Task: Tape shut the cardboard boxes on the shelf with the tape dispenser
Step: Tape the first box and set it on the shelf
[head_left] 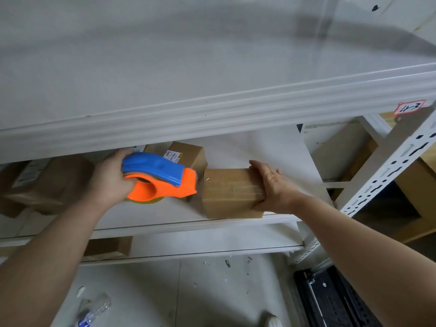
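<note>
Bare forearms [59, 244] reach up to the small brown cardboard box [228, 192] at the front edge of the white metal shelf [212, 223]; glossy clear tape lies across its top. The right grip [271, 187] clasps its right end. The left grip [111, 180] is clenched round the blue and orange plastic tape dispenser [162, 180], nose just beside the box's left edge. I judge a strip is being laid; next the nose must press flat. Whether tape joins nose and box is not visible; a labelled brown box [188, 154] behind is half hidden.

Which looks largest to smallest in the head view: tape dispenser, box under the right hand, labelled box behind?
1-2. Tape dispenser and the box under the right hand: look alike, so unranked.
3. Labelled box: smallest, though the dispenser hides part of it.
</note>
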